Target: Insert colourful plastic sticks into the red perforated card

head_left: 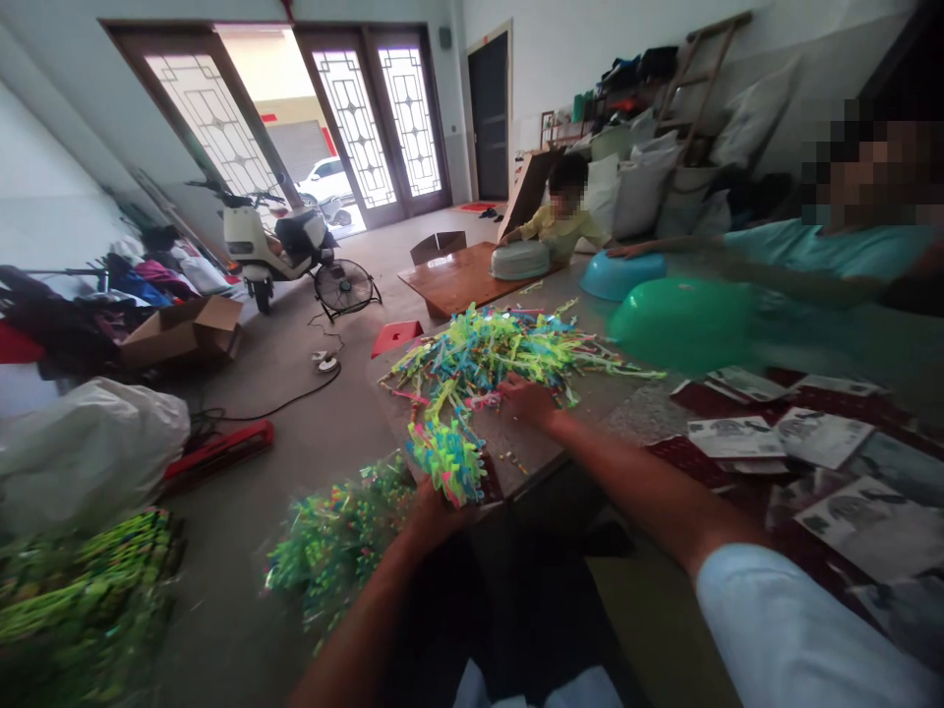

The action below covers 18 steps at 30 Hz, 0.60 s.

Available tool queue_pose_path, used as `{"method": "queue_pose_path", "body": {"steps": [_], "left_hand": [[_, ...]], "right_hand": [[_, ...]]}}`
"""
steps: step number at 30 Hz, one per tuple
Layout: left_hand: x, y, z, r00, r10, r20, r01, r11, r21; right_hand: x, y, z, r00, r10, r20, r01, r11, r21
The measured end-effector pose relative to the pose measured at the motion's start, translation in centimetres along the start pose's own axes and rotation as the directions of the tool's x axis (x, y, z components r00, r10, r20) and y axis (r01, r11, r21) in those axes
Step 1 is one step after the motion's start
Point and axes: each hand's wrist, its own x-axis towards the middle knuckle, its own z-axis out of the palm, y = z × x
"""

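A loose pile of thin plastic strips [501, 339], yellow-green, blue and pink, lies on the grey tabletop [535, 442] in front of me. My left hand [437, 513] is at the table's near edge, curled round the lower end of a bunch of the same strips [446, 447]; the bunch hides most of its fingers. At the pile's near side, my right hand [529, 401] has its fingers bent together among the strips, beside some pink ones. What its fingertips hold is hidden. Small bits [512, 459] lie on the table below it.
Green bundles [346, 531] stand low at my left. Printed cards [826, 438] cover the right side. Two people sit across, one touching a blue basin [623, 272]; a green basin [682, 320] is nearer. A fan [345, 287] and scooter [272, 241] stand beyond.
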Motion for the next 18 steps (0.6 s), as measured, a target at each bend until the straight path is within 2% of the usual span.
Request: {"method": "queue_pose_path", "body": {"steps": [3, 7, 10, 15, 18], "left_hand": [[0.1, 0.1, -0.1, 1.000, -0.006, 0.006, 0.006, 1.000, -0.010], [0.2, 0.5, -0.3, 1.000, -0.006, 0.013, 0.006, 1.000, -0.021], [0.2, 0.7, -0.4, 1.000, -0.002, 0.010, 0.003, 1.000, -0.026], [0.1, 0.4, -0.3, 1.000, 0.018, 0.004, -0.018, 1.000, 0.015], [0.1, -0.1, -0.2, 1.000, 0.020, -0.003, -0.020, 0.999, 0.039]], "right_hand": [[-1.0, -0.4, 0.3, 0.993, 0.100, -0.063, -0.092, 0.988, 0.122], [-1.3, -0.3, 0.9, 0.982, 0.190, 0.019, -0.190, 0.958, 0.213], [-1.3, 0.1, 1.4, 0.973, 0.227, 0.039, -0.229, 0.941, 0.249], [-1.7, 0.8, 2.4, 0.957, 0.284, -0.062, -0.248, 0.908, 0.336], [-2.0, 1.2, 3.4, 0.951, 0.302, -0.070, -0.258, 0.895, 0.364]]}}
